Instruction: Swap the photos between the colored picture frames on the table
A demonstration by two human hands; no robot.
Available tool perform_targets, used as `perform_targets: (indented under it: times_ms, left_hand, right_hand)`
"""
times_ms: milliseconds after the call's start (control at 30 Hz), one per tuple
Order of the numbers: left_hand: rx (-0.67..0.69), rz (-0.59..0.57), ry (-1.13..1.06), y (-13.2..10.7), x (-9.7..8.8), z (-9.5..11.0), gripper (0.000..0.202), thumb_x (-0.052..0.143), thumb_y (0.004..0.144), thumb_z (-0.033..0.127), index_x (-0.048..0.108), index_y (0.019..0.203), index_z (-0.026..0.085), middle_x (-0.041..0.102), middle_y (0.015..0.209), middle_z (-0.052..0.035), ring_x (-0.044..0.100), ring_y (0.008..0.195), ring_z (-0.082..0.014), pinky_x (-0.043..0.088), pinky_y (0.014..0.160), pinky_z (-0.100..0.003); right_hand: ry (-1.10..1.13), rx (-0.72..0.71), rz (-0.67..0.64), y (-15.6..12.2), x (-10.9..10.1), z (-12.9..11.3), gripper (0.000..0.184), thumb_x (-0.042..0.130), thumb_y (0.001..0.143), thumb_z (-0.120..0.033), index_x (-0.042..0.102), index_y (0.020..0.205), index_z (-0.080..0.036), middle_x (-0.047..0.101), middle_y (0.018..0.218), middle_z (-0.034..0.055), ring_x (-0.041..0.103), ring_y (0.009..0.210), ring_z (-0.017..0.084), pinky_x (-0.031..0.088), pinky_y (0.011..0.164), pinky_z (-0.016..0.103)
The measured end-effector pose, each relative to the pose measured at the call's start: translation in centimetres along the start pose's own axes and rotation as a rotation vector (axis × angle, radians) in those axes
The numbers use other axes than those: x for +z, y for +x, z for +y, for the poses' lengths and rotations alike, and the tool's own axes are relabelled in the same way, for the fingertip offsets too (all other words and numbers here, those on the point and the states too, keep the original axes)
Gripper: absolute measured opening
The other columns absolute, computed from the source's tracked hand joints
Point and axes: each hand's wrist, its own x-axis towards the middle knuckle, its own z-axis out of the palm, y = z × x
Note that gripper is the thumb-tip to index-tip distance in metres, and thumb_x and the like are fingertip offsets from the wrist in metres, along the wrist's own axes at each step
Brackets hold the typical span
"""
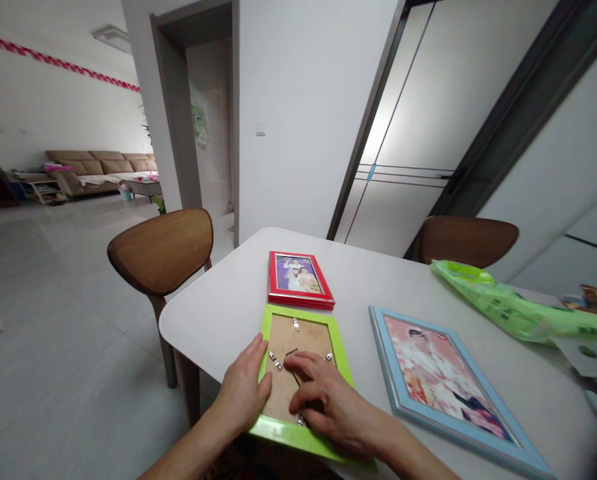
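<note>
A light-green picture frame (335, 343) lies face down at the table's near edge, its brown backing board (283, 333) showing upward. Metal clips sit on the board, among them a top clip (295, 325) and a left clip (275, 361). My left hand (243, 383) grips the frame's left side, with the thumb over the rim. Across the board rests my right hand (328, 400), its fingers curved and apart. The fingertips touch near the board's middle, and the thumb is close to the bottom clip (301, 420), which is partly hidden.
Beyond the green frame lie stacked red picture frames (301, 300). A blue picture frame (395, 380) with a photo lies to the right. Farther right are a green plastic bag (518, 310) and other items. Wooden chairs (165, 250) stand by the white table (218, 300).
</note>
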Motion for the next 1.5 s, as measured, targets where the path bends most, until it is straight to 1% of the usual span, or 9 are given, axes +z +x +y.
perform_targets:
  times_ms: [167,500,567,667,833,1067,1233,1400,1500]
  left_hand:
    - [0.004,-0.003,0.03,0.0,0.0,-0.2,0.049,0.044,0.067,0.009,0.044,0.116,0.012,0.042,0.125,-0.0115,0.04,0.114,-0.0202,0.033,0.096,-0.036]
    - [-0.02,0.01,-0.013,0.1,-0.1,0.1,0.05,0.043,0.065,0.007,0.046,0.114,0.012,0.043,0.124,-0.0117,0.041,0.113,-0.0216,0.033,0.096,-0.037]
    - [-0.019,0.003,-0.009,0.0,-0.1,0.1,0.05,0.043,0.066,0.007,0.045,0.115,0.009,0.043,0.124,-0.0132,0.041,0.113,-0.022,0.033,0.096,-0.037]
    - [-0.022,-0.014,0.006,-0.1,0.0,-0.1,0.05,0.043,0.067,0.009,0.044,0.117,0.007,0.042,0.125,-0.0141,0.04,0.114,-0.0216,0.033,0.097,-0.036]
    - [-0.042,-0.048,0.039,0.0,0.2,-0.3,0.052,0.043,0.066,0.01,0.043,0.118,0.006,0.039,0.127,-0.0142,0.038,0.115,-0.0208,0.031,0.098,-0.034]
    - [-0.062,-0.031,0.022,0.1,0.1,-0.1,0.053,0.044,0.065,0.011,0.044,0.117,0.008,0.041,0.126,-0.0132,0.041,0.113,-0.0214,0.031,0.097,-0.033]
    - [-0.058,-0.001,-0.007,-0.1,0.3,-0.1,0.054,0.042,0.064,0.009,0.043,0.117,0.002,0.041,0.125,-0.017,0.039,0.114,-0.0228,0.03,0.098,-0.035]
    - [-0.069,0.015,-0.053,-0.3,0.6,0.1,0.054,0.042,0.064,0.01,0.043,0.117,0.0,0.042,0.124,-0.0179,0.038,0.114,-0.0236,0.029,0.098,-0.036]
    - [-0.075,0.019,-0.068,-0.3,0.7,0.1,0.053,0.042,0.066,0.011,0.042,0.118,0.0,0.041,0.124,-0.0178,0.037,0.115,-0.0235,0.028,0.099,-0.036]
  right_hand:
    - [0.022,0.001,-0.037,0.0,-0.2,0.1,0.022,0.057,0.061,-0.016,0.067,0.075,-0.03,0.042,0.124,-0.0023,0.026,0.12,0.022,0.016,0.099,0.043]
    - [-0.007,0.01,0.137,0.2,0.5,-0.8,0.008,0.056,0.068,-0.023,0.063,0.066,-0.023,0.055,0.104,0.0013,0.044,0.101,0.018,0.032,0.087,0.034]
    - [-0.01,0.042,0.186,1.0,0.3,-0.1,0.012,0.054,0.07,-0.027,0.063,0.076,-0.023,0.056,0.102,0.0029,0.047,0.097,0.017,0.035,0.085,0.031]
    - [-0.151,0.206,0.343,3.3,-0.2,2.0,0.026,0.042,0.077,-0.029,0.06,0.094,-0.019,0.058,0.097,0.0065,0.05,0.092,0.017,0.036,0.081,0.028]
    - [-0.315,0.349,0.403,7.0,-0.1,4.9,0.026,0.041,0.077,-0.026,0.064,0.083,-0.015,0.058,0.078,0.0089,0.05,0.079,0.019,0.033,0.074,0.029]
    - [-0.374,0.348,0.406,7.8,0.9,5.0,0.023,0.042,0.076,-0.026,0.064,0.085,-0.024,0.058,0.087,0.0047,0.047,0.083,0.018,0.032,0.072,0.027]
    - [-0.381,0.317,0.404,6.9,0.2,3.9,0.027,0.041,0.077,-0.027,0.06,0.095,-0.021,0.058,0.089,0.0057,0.048,0.084,0.018,0.033,0.074,0.027]
    - [-0.339,0.316,0.337,2.5,0.0,1.8,0.036,0.048,0.07,-0.039,0.056,0.099,-0.019,0.057,0.09,0.0073,0.049,0.084,0.02,0.034,0.074,0.029]
    - [-0.287,0.333,0.254,0.3,0.8,1.1,0.04,0.054,0.063,-0.035,0.055,0.1,-0.021,0.055,0.088,0.0057,0.05,0.08,0.02,0.036,0.072,0.028]
